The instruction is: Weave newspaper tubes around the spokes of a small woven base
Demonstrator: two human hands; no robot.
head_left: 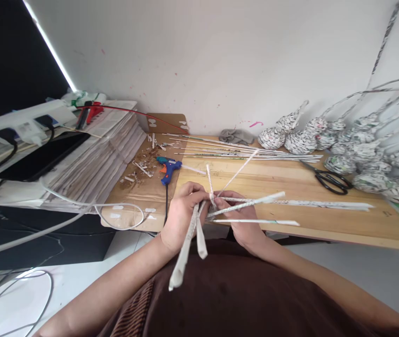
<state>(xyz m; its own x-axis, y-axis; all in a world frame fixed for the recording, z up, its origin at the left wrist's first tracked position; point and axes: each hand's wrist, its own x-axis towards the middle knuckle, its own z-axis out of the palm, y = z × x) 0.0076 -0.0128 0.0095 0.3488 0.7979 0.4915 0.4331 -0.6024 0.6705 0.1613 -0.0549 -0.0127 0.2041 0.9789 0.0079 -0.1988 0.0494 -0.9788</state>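
Observation:
Close to my body, over the table's front edge, both hands hold a bundle of rolled newspaper tubes crossing at one spot. My left hand is closed around the crossing from the left, with two thick tube ends hanging down toward my lap. My right hand grips the same spot from the right, its thumb and fingers pinched at the joint. Several tubes fan out from there, some up and some to the right. The crossing itself is partly hidden by my fingers.
A blue glue gun lies on cardboard among paper scraps. Loose paper tubes lie along the back, near black scissors. Woven paper gourd shapes crowd the right. Stacked newspapers, a phone and a power strip occupy the left.

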